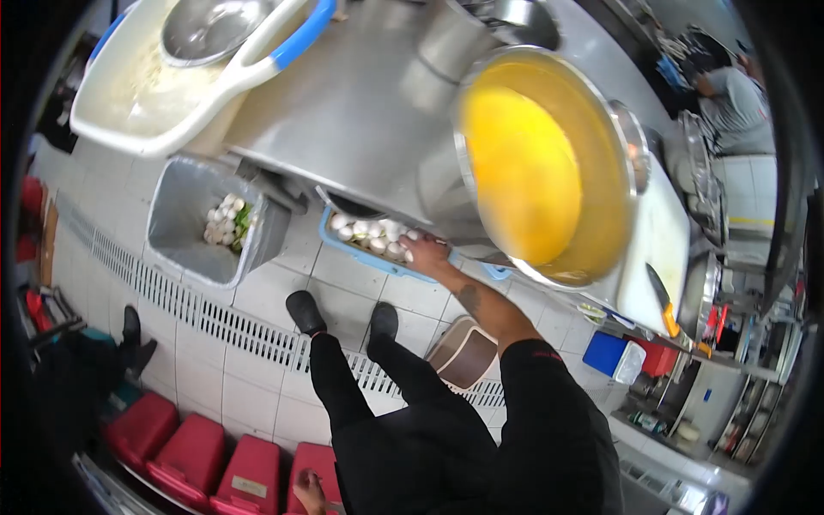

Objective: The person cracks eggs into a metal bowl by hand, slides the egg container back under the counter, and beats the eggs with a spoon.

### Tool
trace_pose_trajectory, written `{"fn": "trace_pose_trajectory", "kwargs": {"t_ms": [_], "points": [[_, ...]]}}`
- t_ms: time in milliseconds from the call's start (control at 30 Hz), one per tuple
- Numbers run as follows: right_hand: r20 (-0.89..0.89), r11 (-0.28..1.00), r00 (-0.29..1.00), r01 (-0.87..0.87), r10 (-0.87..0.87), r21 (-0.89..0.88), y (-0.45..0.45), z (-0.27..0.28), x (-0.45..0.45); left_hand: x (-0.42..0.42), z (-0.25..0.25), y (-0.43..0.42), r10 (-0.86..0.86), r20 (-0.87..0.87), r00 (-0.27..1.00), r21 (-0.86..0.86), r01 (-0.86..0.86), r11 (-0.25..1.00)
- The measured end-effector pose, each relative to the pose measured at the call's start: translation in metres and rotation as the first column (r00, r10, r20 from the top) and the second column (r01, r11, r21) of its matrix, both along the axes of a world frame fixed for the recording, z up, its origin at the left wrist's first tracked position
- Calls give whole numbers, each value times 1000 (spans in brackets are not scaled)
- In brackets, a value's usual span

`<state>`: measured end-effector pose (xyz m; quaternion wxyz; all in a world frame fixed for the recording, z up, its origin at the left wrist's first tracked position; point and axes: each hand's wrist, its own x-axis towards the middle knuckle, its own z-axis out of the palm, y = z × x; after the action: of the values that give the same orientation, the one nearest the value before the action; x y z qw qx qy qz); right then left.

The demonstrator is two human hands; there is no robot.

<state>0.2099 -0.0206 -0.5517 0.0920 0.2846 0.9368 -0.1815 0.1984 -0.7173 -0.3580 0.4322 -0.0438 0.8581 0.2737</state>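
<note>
My right hand point(427, 256) reaches down below the table edge into a light blue crate point(378, 264) of white eggs point(375, 238). Its fingers are bent around an egg at the crate's right end; some could be empty shells. At the bottom of the view, my left hand point(310, 493) hangs low beside my body with its fingers curled. What it holds, if anything, is too small to make out. Above the crate, on the steel table point(335, 112), a large metal pot point(605, 172) contains yellow liquid point(524, 172).
A lined grey bin point(202, 257) holds white shells and greens. A white tub point(112, 120) with a metal bowl point(210, 30) stands at upper left. An orange-handled knife point(665, 305) lies on a white cutting board point(657, 249). Red bins point(189, 455) line the floor behind me.
</note>
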Motion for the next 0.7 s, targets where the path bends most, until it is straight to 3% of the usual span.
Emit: {"fn": "trace_pose_trajectory", "kwargs": {"t_ms": [33,67,100,133,167,200,233,300,333,400,467,500,567,633,667,700], "points": [[-18,996,998,64,-65,-61,-3,15,8,-32,27,85,41,-216,975,107,-18,994],[26,946,979,203,-203,-254,-8,30,13,-58,37,137,63,-281,958,204,-5,979],[223,860,946,310,-236,-404,-15,86,3,-87,65,193,10,-172,985,67,1,998],[111,942,972,229,-208,-246,-30,99,13,-97,43,212,105,-194,975,247,-55,967],[58,953,971,239,-232,-184,-46,107,23,-112,45,246,70,-106,992,362,-27,932],[208,825,916,399,-342,-400,-58,114,28,-119,35,274,77,16,997,474,-75,877],[243,784,896,442,-371,-436,-77,132,30,-121,33,306,93,209,973,508,-189,840],[159,729,899,426,-408,-536,-113,189,27,-111,37,354,49,478,877,497,-317,808],[132,698,900,408,-415,-589,-129,231,20,-107,59,376,-24,557,830,489,-304,818],[-40,699,924,259,-381,-666,-155,300,12,-102,99,403,-30,746,665,426,-444,788],[99,695,945,297,-311,-655,-167,394,-11,-110,126,410,-201,876,440,461,-636,619],[58,747,954,267,-294,-609,-175,415,-16,-113,139,413,-183,894,410,436,-695,572],[-9,842,966,222,-260,-492,-187,451,-21,-127,173,418,-148,903,404,404,-678,614],[-93,823,948,214,-306,-525,-186,471,-22,-136,194,422,-147,907,396,393,-663,637],[-135,811,939,193,-315,-553,-184,477,-27,-144,197,424,-252,892,375,447,-648,617],[-352,757,837,108,-419,-645,-182,484,-28,-155,196,425,-338,871,357,491,-637,594]]}}
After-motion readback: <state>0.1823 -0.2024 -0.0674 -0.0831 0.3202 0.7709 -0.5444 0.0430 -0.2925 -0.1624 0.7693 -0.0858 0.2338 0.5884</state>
